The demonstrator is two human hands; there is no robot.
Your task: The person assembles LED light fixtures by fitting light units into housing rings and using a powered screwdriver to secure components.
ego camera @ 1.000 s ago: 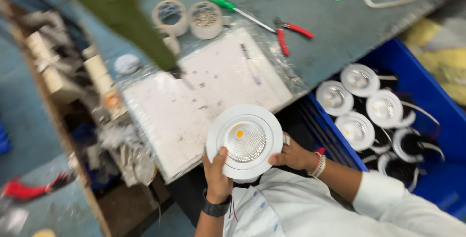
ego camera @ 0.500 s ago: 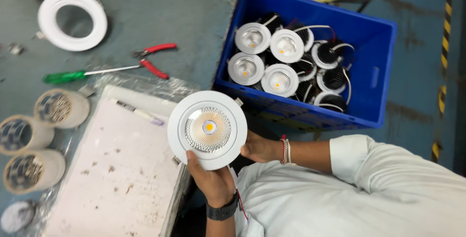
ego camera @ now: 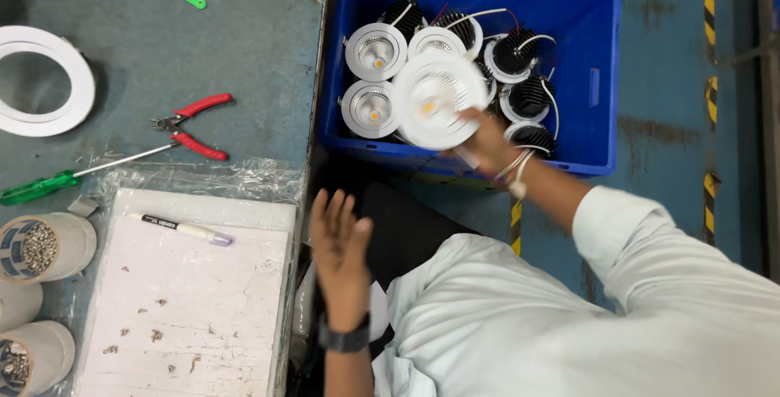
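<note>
Over the blue bin (ego camera: pixel 597 56), the right hand (ego camera: pixel 487 143) now grips the downlight (ego camera: pixel 439 98) alone (fingers pinching its rim), the left hand (ego camera: pixel 340 251) released, fingers spread.

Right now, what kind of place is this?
Probably a lamp assembly workshop: a blue crate full of round ceiling lamps, pliers and a screwdriver on a worn workbench.

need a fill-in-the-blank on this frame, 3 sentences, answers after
1. The right hand holds a round white downlight fixture over the ____ plastic crate.
2. The left hand is open and holds ____.
3. The red-handled pliers lie on the grey bench beside a screwdriver with a ____ handle.

Missing words: blue; nothing; green
</note>
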